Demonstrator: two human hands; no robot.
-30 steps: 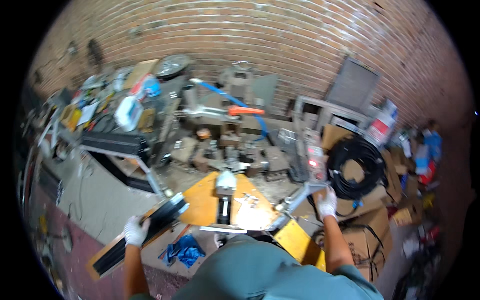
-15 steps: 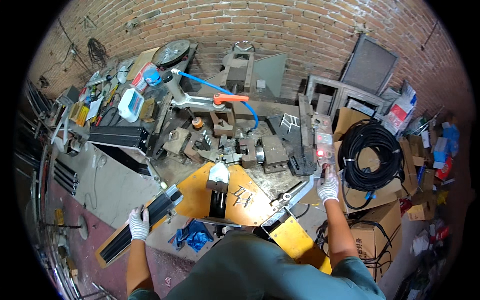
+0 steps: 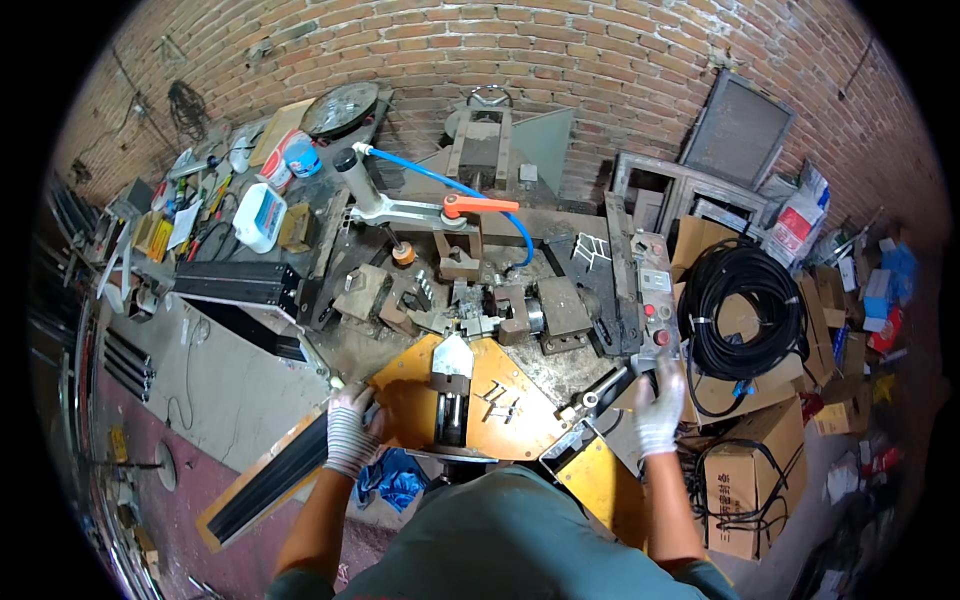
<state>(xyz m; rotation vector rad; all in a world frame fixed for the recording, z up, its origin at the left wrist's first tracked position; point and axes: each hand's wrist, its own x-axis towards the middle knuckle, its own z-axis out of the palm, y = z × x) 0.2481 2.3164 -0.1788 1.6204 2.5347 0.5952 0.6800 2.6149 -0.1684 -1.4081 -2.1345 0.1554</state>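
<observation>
My left hand [image 3: 353, 432], in a white striped glove, is at the upper end of several long black metal profiles [image 3: 285, 467] lying on a slanted yellow board. Its fingers curl over that end and hide it. My right hand [image 3: 659, 408], also gloved, is just below the control box [image 3: 655, 290], apart from its red button [image 3: 661, 338]. Its fingers are spread and slightly blurred, with nothing visible in them. Between the hands is a yellow plate [image 3: 510, 400] with several small metal pieces [image 3: 497, 400] on it, beside a pointed metal block [image 3: 453, 357].
Behind the plate stands a greasy machine with an orange lever [image 3: 482, 205] and blue hose [image 3: 440, 185]. A black cable coil [image 3: 740, 300] and cardboard boxes [image 3: 755, 480] are at right. A white jug [image 3: 260, 217] stands at back left; a blue bag [image 3: 395, 480] lies below.
My left hand has moved up and right along the profiles to their end. My right hand has come down off the control box. The red light on the box has gone out.
</observation>
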